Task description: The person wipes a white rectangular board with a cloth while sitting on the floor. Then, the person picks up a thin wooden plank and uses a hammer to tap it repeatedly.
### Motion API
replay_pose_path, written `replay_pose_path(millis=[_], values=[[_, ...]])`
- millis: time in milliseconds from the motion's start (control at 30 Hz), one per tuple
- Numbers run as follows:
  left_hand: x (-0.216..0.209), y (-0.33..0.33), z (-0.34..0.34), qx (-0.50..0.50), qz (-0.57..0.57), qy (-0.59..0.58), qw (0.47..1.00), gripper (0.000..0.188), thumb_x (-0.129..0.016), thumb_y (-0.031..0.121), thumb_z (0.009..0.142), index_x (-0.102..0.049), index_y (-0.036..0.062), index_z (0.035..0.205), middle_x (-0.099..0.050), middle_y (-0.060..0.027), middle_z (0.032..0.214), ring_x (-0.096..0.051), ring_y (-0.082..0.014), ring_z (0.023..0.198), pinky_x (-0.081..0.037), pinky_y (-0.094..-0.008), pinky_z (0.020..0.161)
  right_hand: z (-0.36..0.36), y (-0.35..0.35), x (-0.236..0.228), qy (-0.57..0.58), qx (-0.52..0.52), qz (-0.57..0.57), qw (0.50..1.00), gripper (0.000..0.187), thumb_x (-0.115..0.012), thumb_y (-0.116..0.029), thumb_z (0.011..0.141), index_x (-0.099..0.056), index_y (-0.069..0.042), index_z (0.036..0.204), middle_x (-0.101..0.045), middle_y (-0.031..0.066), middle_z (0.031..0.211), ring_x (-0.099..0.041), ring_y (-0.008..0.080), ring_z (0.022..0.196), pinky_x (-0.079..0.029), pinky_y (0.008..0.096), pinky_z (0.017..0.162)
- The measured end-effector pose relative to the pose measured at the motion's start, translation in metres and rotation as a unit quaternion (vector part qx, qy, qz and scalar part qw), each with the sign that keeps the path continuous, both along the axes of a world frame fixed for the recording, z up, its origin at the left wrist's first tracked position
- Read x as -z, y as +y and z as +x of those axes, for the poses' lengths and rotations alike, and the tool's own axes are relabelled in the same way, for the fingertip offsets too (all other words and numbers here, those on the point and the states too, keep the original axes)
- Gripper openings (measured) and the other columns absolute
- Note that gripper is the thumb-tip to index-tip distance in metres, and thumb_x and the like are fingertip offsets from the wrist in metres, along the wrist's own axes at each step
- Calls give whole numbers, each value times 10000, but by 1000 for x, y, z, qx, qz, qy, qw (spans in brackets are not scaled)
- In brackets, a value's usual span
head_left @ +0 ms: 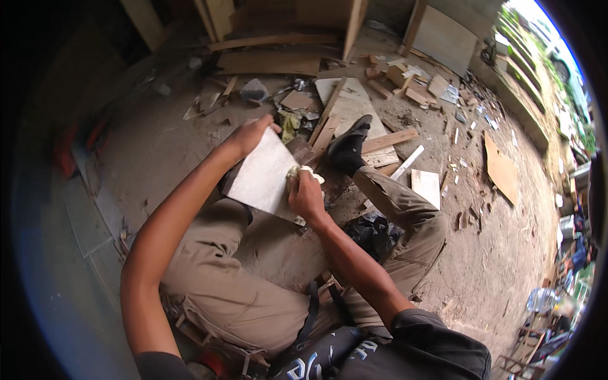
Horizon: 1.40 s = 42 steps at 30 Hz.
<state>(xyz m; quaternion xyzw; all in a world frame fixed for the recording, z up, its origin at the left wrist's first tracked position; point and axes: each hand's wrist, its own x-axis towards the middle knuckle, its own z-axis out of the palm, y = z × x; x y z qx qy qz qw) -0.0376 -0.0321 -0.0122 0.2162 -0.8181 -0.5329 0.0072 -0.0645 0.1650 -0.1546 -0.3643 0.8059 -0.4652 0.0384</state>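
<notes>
A flat, whitish board (pixel 261 176) is tilted in front of me above my bent left leg. My left hand (pixel 255 134) is closed over its far upper edge, with the fingertips curled around the corner. At the board's right edge, my right hand (pixel 306 195) is closed on a crumpled pale cloth (pixel 316 177) that bunches out past the fingers. The cloth appears to touch the board's face or edge; I cannot tell which. The underside of the board is hidden.
Beyond my right foot (pixel 347 152) lie a large pale panel (pixel 354 104) and wooden strips (pixel 396 138). A black plastic bag (pixel 373 233) sits between my legs. Rightward are a white tile-like piece (pixel 425 187) and a brown sheet (pixel 500 168). Wooden frames (pixel 272 43) stand behind.
</notes>
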Motion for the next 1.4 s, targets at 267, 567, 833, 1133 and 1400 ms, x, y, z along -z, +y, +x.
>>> replay_pose_path(millis=[267, 567, 833, 1133, 1400], values=[[-29, 75, -13, 176, -97, -6, 980, 472, -346, 353, 934, -672, 24, 1028, -660, -221, 1060, -611, -331, 1023, -422, -366, 940, -56, 61, 5, -797, -88, -47, 596, 298, -505, -169, 941, -571, 81, 1089, -654, 187, 1006, -647, 315, 889, -502, 473, 872], [-36, 102, -49, 200, -186, 9, 962, 685, -331, 567, 926, -675, -21, 996, -659, -270, 999, -623, -391, 990, -443, -379, 915, -12, 112, 9, -366, 53, -184, 911, 185, -583, -144, 962, -609, 33, 1010, -653, 66, 903, -596, 111, 791, -478, 260, 691], [-13, 36, -44, 147, -139, -17, 979, 556, -348, 471, 939, -694, 55, 1065, -649, -202, 1133, -595, -320, 1063, -411, -370, 947, -14, 72, 15, 62, 3, -135, 989, 199, -645, -29, 862, -613, 16, 1053, -634, 183, 1029, -621, 370, 920, -497, 400, 792], [-21, 27, -17, 65, -10, -37, 997, 548, -369, 448, 924, -707, 41, 1069, -670, -130, 1032, -590, -214, 933, -425, -313, 889, -43, 44, 25, 242, -126, -72, 959, 328, -658, -30, 765, -624, -50, 1090, -618, 138, 1097, -602, 330, 958, -473, 404, 826], [-16, 14, -11, 50, -3, -36, 998, 551, -378, 453, 919, -709, 41, 1071, -675, -114, 990, -588, -191, 905, -433, -309, 866, -37, 31, 28, 119, -125, -92, 981, 173, -672, -45, 828, -582, -27, 975, -615, 152, 963, -592, 364, 808, -470, 420, 680]])
